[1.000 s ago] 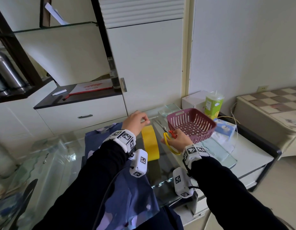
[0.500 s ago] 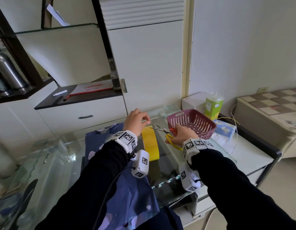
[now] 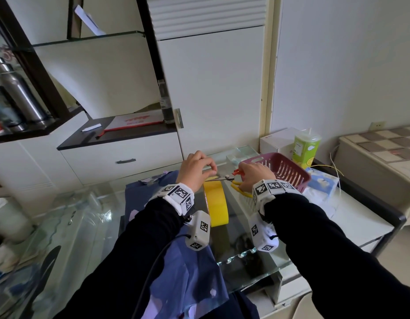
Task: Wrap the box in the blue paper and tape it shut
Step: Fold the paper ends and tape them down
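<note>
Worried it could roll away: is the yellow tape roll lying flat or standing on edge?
Standing on edge: the yellow tape roll rests on its rim on the glass table, its curved band facing up.

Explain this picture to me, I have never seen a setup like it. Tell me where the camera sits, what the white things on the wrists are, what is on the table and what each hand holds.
There is no machine here: a person works with two bare hands. The single camera sits on their head and looks forward and down. The white wrist bands carry black-and-white square patterns, probably so the hands can be tracked. On the glass table lies the blue paper, and a roll of yellow tape stands on edge beside it. To the right stand a pink basket, a green cup and a white box. The left hand pinches a strip that runs up from the roll. The right hand holds scissors, with their blades at that strip.
</note>
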Motion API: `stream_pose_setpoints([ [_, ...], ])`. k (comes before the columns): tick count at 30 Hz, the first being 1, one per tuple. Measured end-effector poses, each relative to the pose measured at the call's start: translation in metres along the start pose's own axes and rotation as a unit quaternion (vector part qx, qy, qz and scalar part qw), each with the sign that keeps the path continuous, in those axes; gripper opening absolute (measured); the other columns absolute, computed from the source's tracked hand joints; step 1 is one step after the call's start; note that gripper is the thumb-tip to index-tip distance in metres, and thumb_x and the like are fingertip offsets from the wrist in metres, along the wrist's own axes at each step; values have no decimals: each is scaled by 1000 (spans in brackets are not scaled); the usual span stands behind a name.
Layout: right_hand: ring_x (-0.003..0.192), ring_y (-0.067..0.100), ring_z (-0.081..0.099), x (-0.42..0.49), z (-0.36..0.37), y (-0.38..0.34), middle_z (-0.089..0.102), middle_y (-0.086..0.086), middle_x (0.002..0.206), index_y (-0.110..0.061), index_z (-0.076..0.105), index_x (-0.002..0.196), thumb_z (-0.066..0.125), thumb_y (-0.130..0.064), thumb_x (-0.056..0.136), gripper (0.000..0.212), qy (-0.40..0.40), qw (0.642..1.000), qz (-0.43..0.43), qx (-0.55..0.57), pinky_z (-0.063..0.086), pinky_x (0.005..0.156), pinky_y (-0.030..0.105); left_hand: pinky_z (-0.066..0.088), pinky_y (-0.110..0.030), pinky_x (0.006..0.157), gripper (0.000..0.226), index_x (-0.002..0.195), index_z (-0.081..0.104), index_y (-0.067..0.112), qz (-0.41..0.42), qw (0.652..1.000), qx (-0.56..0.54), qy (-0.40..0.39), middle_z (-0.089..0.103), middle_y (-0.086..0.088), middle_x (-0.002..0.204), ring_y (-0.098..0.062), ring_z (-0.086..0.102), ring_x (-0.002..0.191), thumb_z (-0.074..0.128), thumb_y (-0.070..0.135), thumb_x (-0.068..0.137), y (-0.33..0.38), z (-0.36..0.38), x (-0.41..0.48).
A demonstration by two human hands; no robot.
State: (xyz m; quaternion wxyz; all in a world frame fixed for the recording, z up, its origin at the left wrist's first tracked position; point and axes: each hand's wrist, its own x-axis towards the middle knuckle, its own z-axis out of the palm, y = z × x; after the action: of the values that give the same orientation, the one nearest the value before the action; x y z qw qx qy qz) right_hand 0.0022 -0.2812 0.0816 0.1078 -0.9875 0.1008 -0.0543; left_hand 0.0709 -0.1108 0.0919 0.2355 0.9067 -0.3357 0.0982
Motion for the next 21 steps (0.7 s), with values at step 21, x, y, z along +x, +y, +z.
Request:
stream_pose_setpoints([
  [21, 96, 25, 62, -22, 20, -7, 65, 4, 100, -16, 61, 102, 61, -47, 84, 36, -31, 993, 84, 78, 46, 77, 30, 48, -34, 81, 8, 92, 65, 8, -135, 979, -150, 29, 59, -3, 86, -18, 53, 81, 60, 13, 88, -14, 8, -9],
])
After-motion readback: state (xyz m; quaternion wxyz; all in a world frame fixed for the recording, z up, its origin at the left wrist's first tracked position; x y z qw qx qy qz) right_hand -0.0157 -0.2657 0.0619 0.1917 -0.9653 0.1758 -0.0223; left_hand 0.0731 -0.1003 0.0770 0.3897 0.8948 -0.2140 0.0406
